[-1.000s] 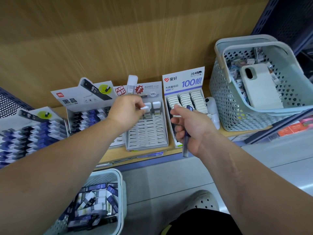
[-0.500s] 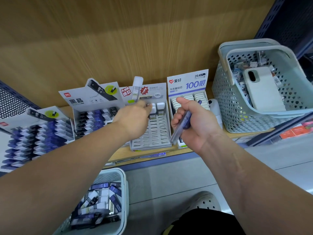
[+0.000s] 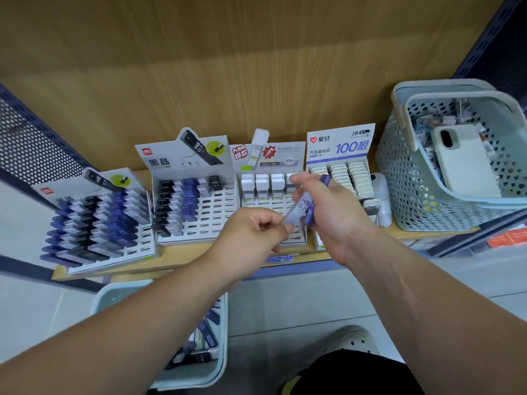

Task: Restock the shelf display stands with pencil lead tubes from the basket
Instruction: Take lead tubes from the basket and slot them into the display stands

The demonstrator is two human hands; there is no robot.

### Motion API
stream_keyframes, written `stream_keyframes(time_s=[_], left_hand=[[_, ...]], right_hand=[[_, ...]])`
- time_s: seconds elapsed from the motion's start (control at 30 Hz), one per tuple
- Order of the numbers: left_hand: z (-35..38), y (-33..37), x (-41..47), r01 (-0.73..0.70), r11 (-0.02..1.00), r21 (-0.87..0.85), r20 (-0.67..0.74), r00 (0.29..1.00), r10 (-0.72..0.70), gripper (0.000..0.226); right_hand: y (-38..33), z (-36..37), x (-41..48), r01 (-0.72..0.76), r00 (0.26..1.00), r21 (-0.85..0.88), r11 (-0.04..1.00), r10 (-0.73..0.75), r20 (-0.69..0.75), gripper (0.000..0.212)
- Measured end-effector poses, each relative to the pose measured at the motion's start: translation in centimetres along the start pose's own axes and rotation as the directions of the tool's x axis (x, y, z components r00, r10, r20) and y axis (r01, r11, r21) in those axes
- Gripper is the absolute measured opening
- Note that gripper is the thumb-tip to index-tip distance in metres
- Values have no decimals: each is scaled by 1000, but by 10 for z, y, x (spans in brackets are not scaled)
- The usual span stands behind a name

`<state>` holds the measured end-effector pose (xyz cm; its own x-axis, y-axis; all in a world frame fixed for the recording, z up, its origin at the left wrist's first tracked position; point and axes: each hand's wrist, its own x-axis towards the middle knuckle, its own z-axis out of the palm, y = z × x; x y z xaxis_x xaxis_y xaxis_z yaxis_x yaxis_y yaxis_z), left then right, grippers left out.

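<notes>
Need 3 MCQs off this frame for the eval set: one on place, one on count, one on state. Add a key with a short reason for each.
1. Where is the phone?
A. in the shelf basket
B. in the floor basket
C. on a stand

2. How many display stands are in view?
A. two
B. four
C. six

3. The HB 0.7 tube is:
A. slotted in a stand
B. held by both hands
C. lying on the floor

Key:
1 A: the phone lies on the stock inside the shelf basket.
2 B: four header cards stand side by side, one per stand.
3 B: the left hand pinches its lower end, and the right hand holds it with other tubes.
</notes>
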<state>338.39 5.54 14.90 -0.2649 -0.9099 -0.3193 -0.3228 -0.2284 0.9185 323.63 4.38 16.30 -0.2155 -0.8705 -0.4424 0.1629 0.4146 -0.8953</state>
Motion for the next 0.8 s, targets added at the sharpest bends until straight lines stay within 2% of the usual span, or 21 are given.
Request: stream_keyframes(time_s=[0.07, 0.13, 0.23, 0.27, 0.33, 0.43, 0.6, 0.73, 0.8], left_hand=[[-13, -3, -6, 19, 999, -48, -38, 999, -21, 21], [-28, -4, -16, 18, 996, -85, -55, 998, -23, 18], [-60, -2, -35, 31, 995, -93, 28, 999, -28, 11], [-74, 0, -44, 31, 997, -71, 71, 997, -26, 17], [-101, 3, -60, 4, 1000, 3, 103, 995, -4, 26], [-140, 1, -81, -26, 998, 58, 10, 1000, 26, 27], [-184, -3, -102, -59, 984, 171, -48, 997, 68, 40], [-206, -14, -101, -151, 980, 131, -105, 981, 166, 43], [-211, -19, -91, -155, 982, 104, -168, 971, 171, 33]], right_hand=[[-3, 7, -5, -5, 1000, -142, 990, 9, 24, 26], [-7, 17, -11, -10, 997, -190, 982, 25, 79, 31], [-15, 41, -22, 15, 975, -329, 944, 60, 215, 32], [-17, 52, -27, 22, 962, -360, 933, 78, 262, 31], [-19, 79, -38, 38, 935, -373, 927, 100, 341, 29], [-21, 120, -55, 118, 903, -377, 919, 59, 426, 26], [-23, 163, -74, 242, 891, -387, 890, -46, 452, 34], [-23, 185, -81, 174, 900, -305, 936, -26, 434, 24], [-21, 191, -76, 142, 921, -316, 938, -9, 388, 28]])
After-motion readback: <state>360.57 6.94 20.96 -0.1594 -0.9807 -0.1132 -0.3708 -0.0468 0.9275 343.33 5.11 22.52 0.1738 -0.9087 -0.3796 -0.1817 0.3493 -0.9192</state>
